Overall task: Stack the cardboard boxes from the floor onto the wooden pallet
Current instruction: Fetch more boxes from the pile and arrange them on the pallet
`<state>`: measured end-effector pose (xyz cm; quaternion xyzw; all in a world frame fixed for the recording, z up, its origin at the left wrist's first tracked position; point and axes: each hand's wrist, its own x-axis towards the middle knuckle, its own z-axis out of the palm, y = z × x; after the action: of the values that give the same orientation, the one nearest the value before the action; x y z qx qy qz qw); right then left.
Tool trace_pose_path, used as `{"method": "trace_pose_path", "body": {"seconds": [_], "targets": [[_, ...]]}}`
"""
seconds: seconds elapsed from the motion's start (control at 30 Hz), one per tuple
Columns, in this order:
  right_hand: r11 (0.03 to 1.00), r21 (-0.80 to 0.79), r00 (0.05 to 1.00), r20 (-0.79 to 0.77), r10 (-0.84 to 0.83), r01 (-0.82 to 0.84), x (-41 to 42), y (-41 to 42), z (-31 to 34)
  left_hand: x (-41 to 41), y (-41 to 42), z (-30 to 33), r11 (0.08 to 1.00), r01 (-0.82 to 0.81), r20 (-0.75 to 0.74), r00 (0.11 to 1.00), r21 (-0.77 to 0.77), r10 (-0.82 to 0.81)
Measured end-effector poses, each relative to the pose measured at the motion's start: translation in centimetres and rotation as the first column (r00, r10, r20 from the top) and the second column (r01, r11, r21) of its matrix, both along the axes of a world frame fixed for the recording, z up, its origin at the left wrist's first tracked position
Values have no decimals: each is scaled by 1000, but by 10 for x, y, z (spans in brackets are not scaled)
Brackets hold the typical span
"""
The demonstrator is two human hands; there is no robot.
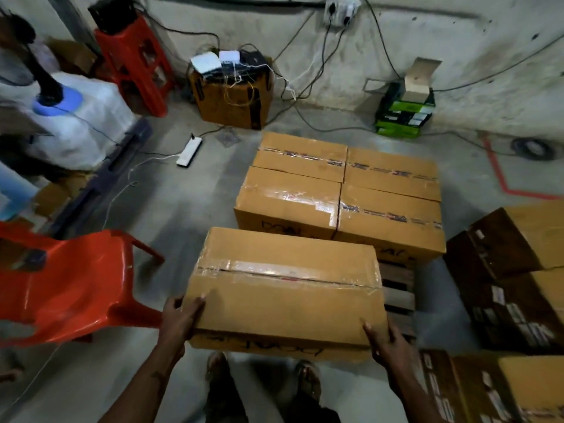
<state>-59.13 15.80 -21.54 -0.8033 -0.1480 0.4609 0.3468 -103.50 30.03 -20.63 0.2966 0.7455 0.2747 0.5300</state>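
A taped cardboard box (pixel 283 285) is held in front of me, above my feet and the near end of the wooden pallet (pixel 398 297). My left hand (pixel 180 315) grips its near left corner. My right hand (pixel 387 346) grips its near right corner. Several taped boxes (pixel 338 193) stand packed together in one layer on the far part of the pallet. Bare slats show to the right of the held box. More cardboard boxes (pixel 512 270) stand on the floor at the right, with another box (pixel 500 389) at the lower right.
A red plastic chair (pixel 70 282) stands close on the left. A power strip (pixel 189 151) and loose cables lie on the floor beyond it. A box with devices (pixel 232 93), a red stool (pixel 134 62) and green cartons (pixel 403 111) line the back wall.
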Motion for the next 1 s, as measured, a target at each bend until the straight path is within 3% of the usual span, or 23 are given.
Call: {"method": "trace_pose_path", "body": {"seconds": [0.27, 0.43, 0.8, 1.0], "targets": [[999, -35, 999, 38, -27, 29, -60, 24, -90, -54, 43, -112, 994, -84, -95, 993, -74, 77], [995, 20, 994, 44, -97, 96, -78, 48, -171, -60, 82, -183, 999, -45, -134, 990, 1, 45], [977, 210, 990, 126, -68, 40, -37, 176, -372, -24, 213, -383, 983, -4, -110, 994, 186, 25], [963, 247, 991, 56, -124, 106, -22, 212, -428, -23, 255, -451, 977, 8, -136, 991, 215, 22]]}}
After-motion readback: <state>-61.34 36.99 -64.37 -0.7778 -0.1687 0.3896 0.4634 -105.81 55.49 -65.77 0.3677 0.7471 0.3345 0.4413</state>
